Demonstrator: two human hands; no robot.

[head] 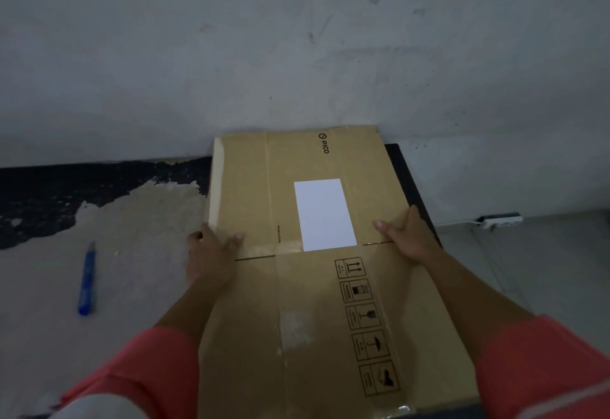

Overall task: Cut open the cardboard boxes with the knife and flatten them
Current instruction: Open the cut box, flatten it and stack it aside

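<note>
A flattened brown cardboard box (307, 303) with a white label and a column of printed handling symbols lies in front of me, stretching from my lap to the wall. My left hand (209, 256) grips its left edge, thumb on top near the fold line. My right hand (407, 237) grips the right edge the same way, thumb lying on the cardboard. A blue-handled knife (87, 281) lies on the floor to the left, apart from both hands.
A grey wall stands close behind the box. The floor (138, 227) at left is worn, with a black patch along the wall. A dark flat object (409, 180) shows under the box's right side. A white power strip (501, 220) lies at the right by the wall.
</note>
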